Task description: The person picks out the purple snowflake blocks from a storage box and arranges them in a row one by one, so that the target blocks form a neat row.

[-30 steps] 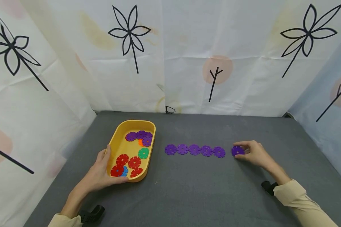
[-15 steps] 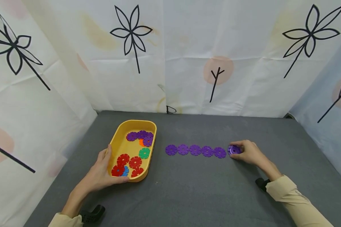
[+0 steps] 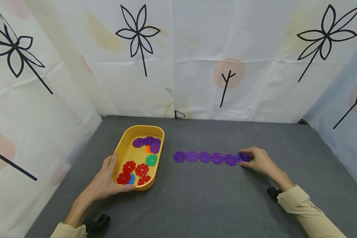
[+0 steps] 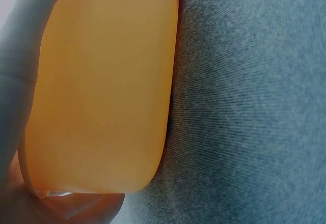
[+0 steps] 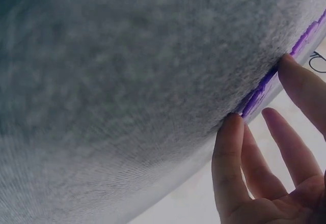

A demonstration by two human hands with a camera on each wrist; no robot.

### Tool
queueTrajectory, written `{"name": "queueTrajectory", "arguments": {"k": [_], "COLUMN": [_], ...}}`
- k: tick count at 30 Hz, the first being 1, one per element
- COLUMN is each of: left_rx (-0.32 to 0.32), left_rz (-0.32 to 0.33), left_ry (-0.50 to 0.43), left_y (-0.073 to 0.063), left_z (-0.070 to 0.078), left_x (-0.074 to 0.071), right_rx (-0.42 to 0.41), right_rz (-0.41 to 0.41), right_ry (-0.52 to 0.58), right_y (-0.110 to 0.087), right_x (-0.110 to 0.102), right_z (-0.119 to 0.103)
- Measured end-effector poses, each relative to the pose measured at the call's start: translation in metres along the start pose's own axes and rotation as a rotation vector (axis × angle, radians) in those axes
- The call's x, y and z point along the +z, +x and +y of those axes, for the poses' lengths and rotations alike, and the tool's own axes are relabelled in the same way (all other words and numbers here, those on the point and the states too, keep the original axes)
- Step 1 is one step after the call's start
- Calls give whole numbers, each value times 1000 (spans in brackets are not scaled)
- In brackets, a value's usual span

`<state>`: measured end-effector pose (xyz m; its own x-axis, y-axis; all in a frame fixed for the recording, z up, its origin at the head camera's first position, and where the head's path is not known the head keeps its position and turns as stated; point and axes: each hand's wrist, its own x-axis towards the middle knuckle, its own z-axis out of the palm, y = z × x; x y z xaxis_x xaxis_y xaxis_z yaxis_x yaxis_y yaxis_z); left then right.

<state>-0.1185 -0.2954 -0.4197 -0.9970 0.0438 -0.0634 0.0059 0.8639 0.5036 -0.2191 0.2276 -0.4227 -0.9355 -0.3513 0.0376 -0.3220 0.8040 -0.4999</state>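
My right hand [image 3: 258, 161] pinches a purple flower-shaped disc [image 3: 243, 157] by its edges between thumb and fingers. The disc lies at the right end of a row of several like purple discs [image 3: 204, 157], close against the last one; whether the two touch I cannot tell. In the right wrist view the fingertips press on the purple disc's edge [image 5: 260, 92] at cloth level. My left hand [image 3: 105, 181] holds the near left corner of a yellow tray [image 3: 128, 155], thumb along the near side. The tray's orange-looking outer wall [image 4: 102, 91] fills much of the left wrist view.
Inside the tray lie purple discs [image 3: 138, 142], red discs [image 3: 141, 170], a green disc [image 3: 151, 160], and partly covered orange and blue ones. Grey cloth [image 3: 202, 201] covers the table. Printed white curtains [image 3: 196, 39] rise behind and at both sides.
My right hand has moved left with the purple disc, from a gap right of the row to the row's end. The left hand and the tray have stayed in place.
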Motion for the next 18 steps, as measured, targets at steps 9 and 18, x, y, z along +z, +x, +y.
{"name": "queueTrajectory", "arguments": {"k": [9, 18], "left_rx": [7, 18], "left_rz": [3, -4], "left_ry": [-10, -13], "left_y": [-1, 0], "left_z": [0, -2], "left_x": [0, 0], "right_rx": [-23, -55], "right_rz": [3, 22], "right_ry": [-22, -41], "right_y": [1, 2], "right_x": [3, 3], "right_z": [-2, -5]}}
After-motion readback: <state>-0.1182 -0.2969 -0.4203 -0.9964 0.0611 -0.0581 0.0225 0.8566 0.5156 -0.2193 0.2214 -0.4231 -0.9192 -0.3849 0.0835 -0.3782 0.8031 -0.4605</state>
